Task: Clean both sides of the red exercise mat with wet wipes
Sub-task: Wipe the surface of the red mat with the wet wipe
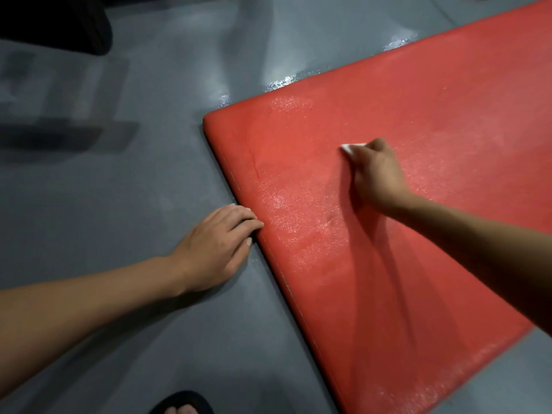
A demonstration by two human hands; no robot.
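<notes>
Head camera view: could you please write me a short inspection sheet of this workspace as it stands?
Surface: grey floor, glossy, with wet patches shining beside the mat's far edge.
Job's things: red exercise mat lies flat on the floor, with damp sheen across its top; white wet wipe is pressed on the mat.
Clutter: nothing seen.
Grippers: right hand grips the wipe; left hand rests on the floor, its fingers touching the mat's near edge.
Cables: nothing seen.
Surroundings: a dark object at top left, too dim to identify; a foot in a black sandal at the bottom edge.
</notes>
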